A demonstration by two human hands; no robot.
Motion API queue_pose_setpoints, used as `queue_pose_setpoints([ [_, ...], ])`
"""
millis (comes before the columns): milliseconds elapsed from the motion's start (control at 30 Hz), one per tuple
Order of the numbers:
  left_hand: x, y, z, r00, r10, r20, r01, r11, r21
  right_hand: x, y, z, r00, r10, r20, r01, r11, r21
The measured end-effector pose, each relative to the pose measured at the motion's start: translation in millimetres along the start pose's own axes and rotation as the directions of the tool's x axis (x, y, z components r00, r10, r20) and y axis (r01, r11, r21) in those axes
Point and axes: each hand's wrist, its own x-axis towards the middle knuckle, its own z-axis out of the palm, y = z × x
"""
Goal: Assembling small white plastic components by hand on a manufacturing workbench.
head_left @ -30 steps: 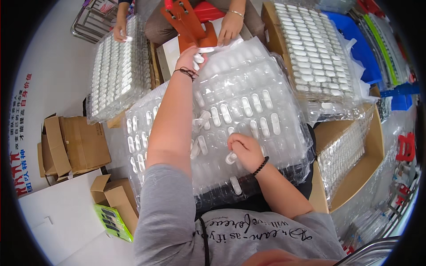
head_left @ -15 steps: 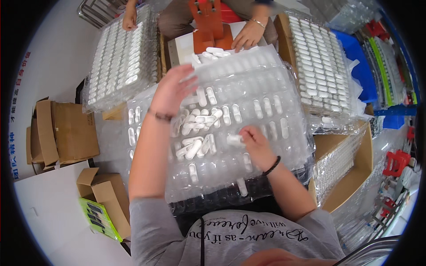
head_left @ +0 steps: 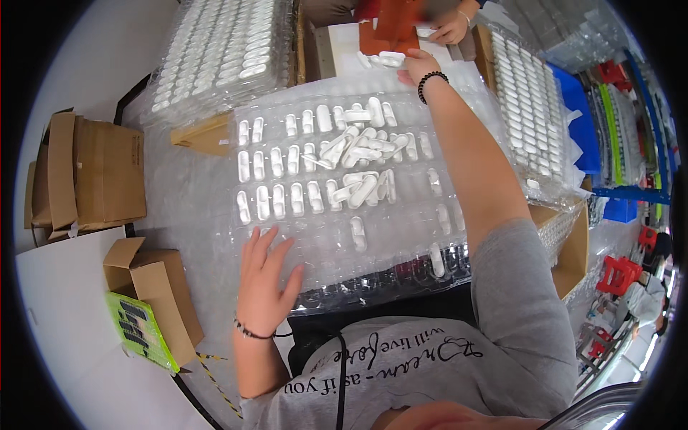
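Observation:
A clear plastic blister tray lies in front of me, with white oval plastic pieces in many of its pockets. A loose heap of these white pieces lies across its middle. My left hand hovers over the tray's near left part, its fingers spread and holding nothing. Stretched to the far side, my right hand has its fingers apart at a few white pieces beside an orange press. Whether a fingertip touches them is hard to tell.
Across from me, a co-worker's hand is beside the press. Stacks of filled trays stand at the far left and far right. Open cardboard boxes are on my left, blue bins on the right.
My left hand has come back from the tray's far part to its near left. My right hand has left the tray's right part, where it held a white piece, and reached far forward.

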Motion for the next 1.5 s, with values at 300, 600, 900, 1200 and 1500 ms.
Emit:
queue_pose_setpoints([
  [300, -79.3, -90.8, 27.3, 0.849, -0.507, 0.151, 0.455, 0.556, -0.696, -60.4, 3.3, -27.4, 0.936, -0.221, 0.276, 0.254, -0.121, -0.960],
  [600, -102.1, -74.3, 5.7, 0.847, -0.362, 0.390, 0.531, 0.538, -0.655, -109.5, 58.9, -123.0, 0.929, -0.253, 0.269, 0.289, 0.045, -0.956],
  [900, -83.6, -35.8, -29.0, 0.980, -0.152, 0.127, 0.088, 0.910, 0.406, -217.1, 47.9, -98.8, 0.682, -0.335, 0.650, 0.731, 0.320, -0.602],
  [1200, -22.4, 34.2, 15.7, 0.916, -0.384, 0.114, 0.314, 0.865, 0.391, -283.1, 76.9, -70.2, 0.651, -0.335, 0.681, 0.759, 0.273, -0.592],
  [1500, -47.9, 5.9, 35.7, 0.985, -0.149, -0.083, 0.150, 0.989, -0.002, -251.4, 95.8, -91.5, 0.643, -0.460, 0.612, 0.759, 0.490, -0.428],
])
